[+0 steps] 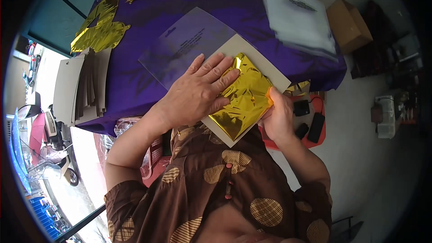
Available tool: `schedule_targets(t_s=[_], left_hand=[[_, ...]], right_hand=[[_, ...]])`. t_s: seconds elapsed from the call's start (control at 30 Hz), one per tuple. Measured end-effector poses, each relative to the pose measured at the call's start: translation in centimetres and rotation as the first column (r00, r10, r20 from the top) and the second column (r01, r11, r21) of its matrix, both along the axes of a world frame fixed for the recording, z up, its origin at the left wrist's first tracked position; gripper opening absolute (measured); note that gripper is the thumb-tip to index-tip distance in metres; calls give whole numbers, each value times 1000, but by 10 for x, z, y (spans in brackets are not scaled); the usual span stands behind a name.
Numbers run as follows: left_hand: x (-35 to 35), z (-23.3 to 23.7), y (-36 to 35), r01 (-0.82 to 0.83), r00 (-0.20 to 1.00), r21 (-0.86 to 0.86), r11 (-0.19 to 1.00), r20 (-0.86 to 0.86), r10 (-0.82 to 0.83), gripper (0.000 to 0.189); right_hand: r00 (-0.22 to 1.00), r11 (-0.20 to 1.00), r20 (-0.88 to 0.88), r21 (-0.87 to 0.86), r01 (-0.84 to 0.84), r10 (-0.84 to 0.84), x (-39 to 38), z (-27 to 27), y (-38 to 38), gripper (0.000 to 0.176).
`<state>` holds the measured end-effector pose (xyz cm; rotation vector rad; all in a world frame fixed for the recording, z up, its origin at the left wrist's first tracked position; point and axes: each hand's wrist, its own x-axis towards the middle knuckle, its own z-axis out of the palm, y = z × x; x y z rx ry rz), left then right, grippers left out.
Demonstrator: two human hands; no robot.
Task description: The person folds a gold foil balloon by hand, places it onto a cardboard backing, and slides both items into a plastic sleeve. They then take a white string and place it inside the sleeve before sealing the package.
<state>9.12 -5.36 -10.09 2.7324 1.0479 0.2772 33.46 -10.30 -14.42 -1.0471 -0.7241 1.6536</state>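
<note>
A folded sheet of shiny gold foil (245, 94) lies on a grey-brown card (265, 65) at the table's front edge. My left hand (198, 85) rests flat on the foil's left side, fingers stretched out. At the right corner my right hand (280, 113) grips the card and the foil's edge, thumb on top; its other fingers are mostly hidden beneath. Partly under the card and my left hand is a clear plastic bag (180, 47) with printed text and a hanging slot.
A purple cloth (148, 11) covers the table. Upright grey cards (85, 87) stand at its left edge, near gold foil pieces (101, 33). Clear bags (299, 22) are stacked at right, beside a cardboard box (348, 24). A red stool (318, 108) below holds dark items.
</note>
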Motion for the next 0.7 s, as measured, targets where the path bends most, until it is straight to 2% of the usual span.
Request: schedule_targets(t_s=[0.07, 0.17, 0.23, 0.33, 0.47, 0.53, 0.63, 0.7], left_hand=[[0, 0, 0, -2, 1000, 5, 1000, -6, 2, 67], [0, 1, -1, -5, 1000, 8, 1000, -13, 5, 68], [1, 1, -1, -9, 1000, 6, 1000, -19, 9, 68], [2, -1, -2, 0, 999, 62, 998, 38, -2, 64], [2, -2, -1, -1, 999, 62, 998, 43, -1, 64], [1, 0, -2, -2, 999, 57, 998, 43, -1, 64], [-4, 4, 1, -1, 979, -124, 992, 200, 26, 65], [-8, 12, 4, -53, 885, -321, 946, 423, 193, 57]], right_hand=[[999, 999, -34, 15, -31, 31, 1, 1, 0, 46], [978, 997, -200, -43, 60, -67, -7, 1, 0, 46], [965, 999, -260, -42, 34, -44, -6, 2, 0, 46], [964, 1000, -265, 10, 1, 2, -6, -8, -2, 43], [984, 996, -158, 42, 85, -77, -21, -8, -4, 38], [980, 994, -181, 59, 91, -79, -20, -9, -3, 35], [982, 992, -168, 75, 102, -89, -22, -8, -2, 29], [986, 992, -150, 84, 91, -78, -20, -11, -1, 25]])
